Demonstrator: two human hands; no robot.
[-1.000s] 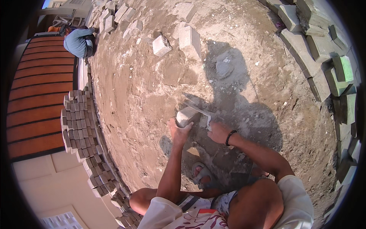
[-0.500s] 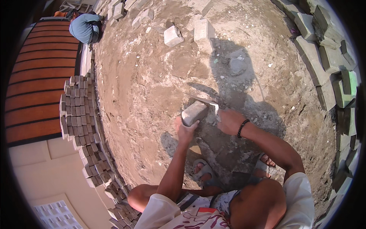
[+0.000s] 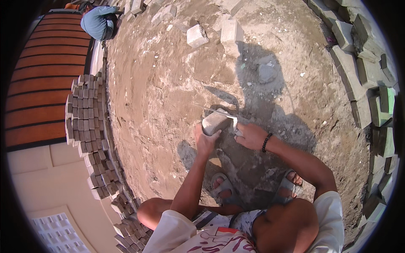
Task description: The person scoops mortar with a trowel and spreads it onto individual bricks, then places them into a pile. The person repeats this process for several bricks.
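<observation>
My left hand (image 3: 206,141) is wrapped round the near end of a grey paving block (image 3: 215,123), held up off the dirt in front of me. In my right hand (image 3: 253,137), which wears a dark beaded bracelet, is a trowel (image 3: 233,117) with a cranked neck. Its thin blade shows nearly edge-on along the far side of the block and points left. Whether the blade touches the block I cannot tell. My closed fingers hide most of the trowel's handle.
Bare dirt ground (image 3: 156,105) spreads around my sandaled feet. Two loose blocks (image 3: 197,36) (image 3: 231,32) lie ahead. Stacked pavers (image 3: 86,114) line the left wall, and larger concrete blocks (image 3: 353,76) line the right. A person in a blue top (image 3: 98,23) crouches at the far left.
My right hand has brought the trowel slightly left, closer against the block. The left hand still grips the block, nearly in place. The whole view has shifted a little.
</observation>
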